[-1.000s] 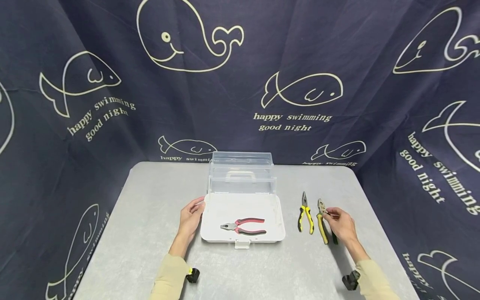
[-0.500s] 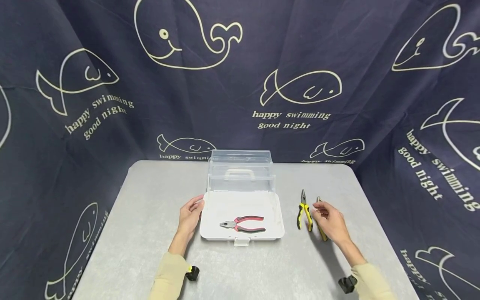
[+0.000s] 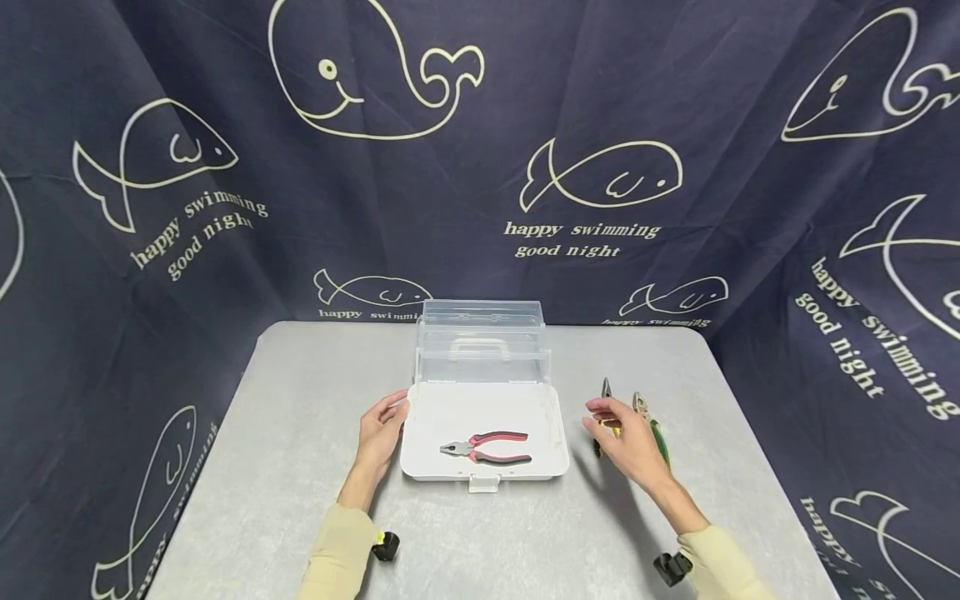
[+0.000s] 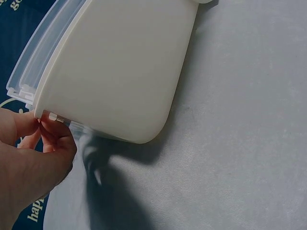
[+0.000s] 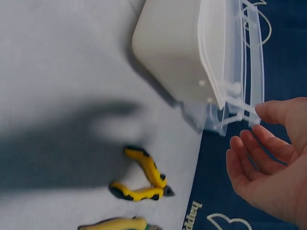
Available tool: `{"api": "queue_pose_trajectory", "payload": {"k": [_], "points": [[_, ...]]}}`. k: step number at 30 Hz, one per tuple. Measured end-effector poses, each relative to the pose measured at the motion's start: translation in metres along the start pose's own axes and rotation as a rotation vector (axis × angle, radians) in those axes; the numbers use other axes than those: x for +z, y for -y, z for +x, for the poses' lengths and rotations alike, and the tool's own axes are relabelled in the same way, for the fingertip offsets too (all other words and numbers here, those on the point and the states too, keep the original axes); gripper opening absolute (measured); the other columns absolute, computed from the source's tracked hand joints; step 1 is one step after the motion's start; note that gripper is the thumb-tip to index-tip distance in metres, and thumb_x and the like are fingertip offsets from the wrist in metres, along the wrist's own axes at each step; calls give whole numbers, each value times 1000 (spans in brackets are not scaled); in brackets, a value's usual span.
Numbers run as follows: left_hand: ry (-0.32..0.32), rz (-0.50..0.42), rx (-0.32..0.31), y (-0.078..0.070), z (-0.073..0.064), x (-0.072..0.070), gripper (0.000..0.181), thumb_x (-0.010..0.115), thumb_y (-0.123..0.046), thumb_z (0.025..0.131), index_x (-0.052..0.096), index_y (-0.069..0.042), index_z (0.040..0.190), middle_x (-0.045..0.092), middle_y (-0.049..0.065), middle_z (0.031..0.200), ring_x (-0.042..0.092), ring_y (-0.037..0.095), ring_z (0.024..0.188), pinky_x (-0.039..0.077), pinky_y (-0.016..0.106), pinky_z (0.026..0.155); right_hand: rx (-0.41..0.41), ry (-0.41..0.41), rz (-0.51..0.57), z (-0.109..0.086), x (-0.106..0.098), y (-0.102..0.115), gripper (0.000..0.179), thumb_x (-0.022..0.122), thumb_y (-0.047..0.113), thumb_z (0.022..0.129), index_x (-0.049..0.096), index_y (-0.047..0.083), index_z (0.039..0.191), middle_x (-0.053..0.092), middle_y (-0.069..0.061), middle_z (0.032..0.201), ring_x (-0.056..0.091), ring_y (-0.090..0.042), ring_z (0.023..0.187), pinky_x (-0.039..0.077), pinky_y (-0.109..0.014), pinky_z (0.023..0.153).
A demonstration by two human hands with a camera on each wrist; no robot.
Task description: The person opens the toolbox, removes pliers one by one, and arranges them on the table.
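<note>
A white toolbox stands with its clear lid raised behind it. Inside lie combination pliers with red and black handles. My left hand pinches the box's left edge near the hinge, thumb and fingers together in the left wrist view. Above the table right of the box, my right hand holds nothing, its fingers loosely bent. Below it are long-nose pliers with yellow and black handles, partly hidden in the head view. Another pair of pliers, with green and yellowish handles, lies just right of them.
The grey table carries the box and the tools. Dark blue curtains with whale and fish drawings hang behind and at both sides. A white latch sticks out from the box's front.
My right hand has let go of the green-handled pliers and moved left, over the yellow and black long-nose pliers. My left hand stays at the box's edge.
</note>
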State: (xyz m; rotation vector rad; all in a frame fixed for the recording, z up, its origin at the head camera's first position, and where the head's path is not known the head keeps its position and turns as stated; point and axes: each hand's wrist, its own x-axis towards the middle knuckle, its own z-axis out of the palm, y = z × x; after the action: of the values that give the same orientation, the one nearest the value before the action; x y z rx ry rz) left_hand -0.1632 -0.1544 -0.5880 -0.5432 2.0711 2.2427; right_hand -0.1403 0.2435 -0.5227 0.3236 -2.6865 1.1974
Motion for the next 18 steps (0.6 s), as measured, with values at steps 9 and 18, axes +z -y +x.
{"api": "queue_pose_trajectory", "payload": {"k": [9,18], "points": [[-23,7,1,0,-3,2,36,65,-12,102,64,-1,136,72,7,107,63,8,86,52,20,71,-55,34,33,4,18,18,24,75,2,91,69,-5,113,72,-18,108,70,-35,95,56,-54,84],[-34,21,3,-1,-5,2,36,65,-15,103,64,-3,137,71,14,118,63,10,91,52,21,74,-118,65,83,8,36,34,24,76,-1,89,69,-6,111,72,-20,105,70,-34,93,57,-52,85]]}}
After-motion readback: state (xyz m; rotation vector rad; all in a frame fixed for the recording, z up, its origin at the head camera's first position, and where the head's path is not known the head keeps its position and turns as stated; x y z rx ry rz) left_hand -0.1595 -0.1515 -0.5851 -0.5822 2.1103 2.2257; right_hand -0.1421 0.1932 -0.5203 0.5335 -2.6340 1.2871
